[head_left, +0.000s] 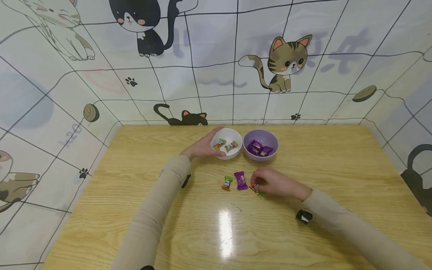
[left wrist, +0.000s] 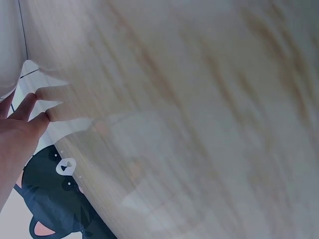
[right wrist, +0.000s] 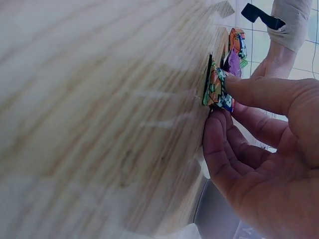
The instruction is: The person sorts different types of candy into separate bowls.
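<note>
My left hand (head_left: 203, 145) grips the left side of a white bowl (head_left: 238, 153), thumb at its near rim and fingers round the far side. Inside that bowl lie two green-and-orange wrapped candies (head_left: 231, 146). With thumb and fingers my right hand (head_left: 275, 182) pinches another green-and-orange wrapped candy (right wrist: 218, 88) low at the tabletop. Left of it on the table lie a purple wrapped candy (head_left: 241, 180) and a further green-and-orange one (head_left: 227, 183). The left wrist view shows the left fingers (left wrist: 31, 112) by the bowl's side.
Just right of the white bowl stands a purple bowl (head_left: 274, 150) with several purple wrapped candies (head_left: 259, 147) in it. Both bowls are toward the back of the wooden table (head_left: 330, 157). A cat-patterned cloth (head_left: 216, 82) rises behind the table and along its sides.
</note>
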`<action>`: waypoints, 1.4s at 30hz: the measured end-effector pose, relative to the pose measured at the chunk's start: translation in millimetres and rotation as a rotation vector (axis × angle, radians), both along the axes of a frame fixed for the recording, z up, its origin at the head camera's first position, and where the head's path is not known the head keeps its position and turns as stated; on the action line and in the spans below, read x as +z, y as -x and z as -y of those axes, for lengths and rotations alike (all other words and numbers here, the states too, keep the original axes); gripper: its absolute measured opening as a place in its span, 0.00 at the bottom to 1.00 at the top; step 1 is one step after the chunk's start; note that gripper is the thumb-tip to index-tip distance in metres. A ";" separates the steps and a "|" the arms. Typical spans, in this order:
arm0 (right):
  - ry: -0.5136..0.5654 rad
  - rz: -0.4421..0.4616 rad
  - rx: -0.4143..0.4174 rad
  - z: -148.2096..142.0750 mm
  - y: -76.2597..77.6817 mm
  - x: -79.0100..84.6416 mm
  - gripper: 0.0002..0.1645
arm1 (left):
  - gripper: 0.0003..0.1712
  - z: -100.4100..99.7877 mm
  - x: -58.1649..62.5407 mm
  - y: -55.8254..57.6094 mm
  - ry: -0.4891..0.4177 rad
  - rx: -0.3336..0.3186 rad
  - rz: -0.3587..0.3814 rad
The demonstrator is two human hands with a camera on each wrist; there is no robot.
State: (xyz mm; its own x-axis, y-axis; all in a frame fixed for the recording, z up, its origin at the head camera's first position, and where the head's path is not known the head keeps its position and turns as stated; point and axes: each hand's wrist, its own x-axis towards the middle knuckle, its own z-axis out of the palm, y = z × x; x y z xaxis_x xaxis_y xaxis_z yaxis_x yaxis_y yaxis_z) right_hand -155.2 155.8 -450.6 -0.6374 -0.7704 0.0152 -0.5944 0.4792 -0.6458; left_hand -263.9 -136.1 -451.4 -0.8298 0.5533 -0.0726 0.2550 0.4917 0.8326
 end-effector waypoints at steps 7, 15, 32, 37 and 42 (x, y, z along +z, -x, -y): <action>0.065 0.071 0.000 -1.0 -2.0 0.1 0.08 | 0.60 0.2 -1.7 0.9 0.005 -0.006 -0.008; 0.105 0.098 -0.085 -3.5 -2.4 4.9 0.10 | 0.61 0.4 -0.8 0.5 -0.002 -0.010 -0.006; 0.299 -0.100 -0.196 0.7 7.6 22.1 0.12 | 0.61 -0.4 -2.4 0.5 0.010 -0.001 0.013; 0.312 -0.104 -0.208 4.3 10.7 30.8 0.11 | 0.61 0.9 -3.0 0.7 0.014 0.000 0.012; 0.325 -0.097 -0.223 11.6 16.0 38.5 0.09 | 0.61 1.3 -3.9 2.4 0.001 -0.005 -0.001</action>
State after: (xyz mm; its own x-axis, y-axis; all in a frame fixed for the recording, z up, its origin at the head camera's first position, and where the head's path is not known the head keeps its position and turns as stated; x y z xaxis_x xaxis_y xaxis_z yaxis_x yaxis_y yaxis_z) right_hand -171.3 144.2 -412.2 -0.7720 -0.5587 0.3032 -0.5645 0.3833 -0.7310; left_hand -266.3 -137.5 -455.3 -0.8270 0.5575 -0.0727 0.2580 0.4912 0.8319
